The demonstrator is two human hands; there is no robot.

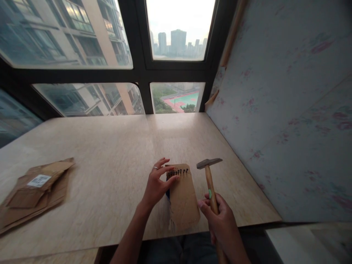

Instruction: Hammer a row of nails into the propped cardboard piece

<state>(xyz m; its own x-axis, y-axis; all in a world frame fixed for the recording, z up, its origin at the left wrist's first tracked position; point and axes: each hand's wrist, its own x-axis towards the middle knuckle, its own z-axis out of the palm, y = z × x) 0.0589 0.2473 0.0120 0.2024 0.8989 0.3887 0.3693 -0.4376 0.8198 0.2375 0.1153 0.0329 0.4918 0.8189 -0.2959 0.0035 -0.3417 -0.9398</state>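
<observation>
A brown cardboard-faced block (183, 205) lies near the table's front edge, its left edge ragged. A row of several small black screws or nails (180, 171) stands upright along its far end. My left hand (158, 181), with a ring on one finger, rests at the block's far left corner. Its thumb and forefinger lie apart on either side of the leftmost fasteners; contact with them is unclear. Something dark blue shows below that hand, mostly hidden. My right hand (220, 214) is closed round the wooden handle of a hammer (209, 176), its metal head raised to the right of the block.
Flattened cardboard packaging (59, 192) with a white label lies on the left of the pale table (110, 154). Dark-framed windows (141, 73) rise behind the table. A floral-papered wall (275, 110) borders it on the right.
</observation>
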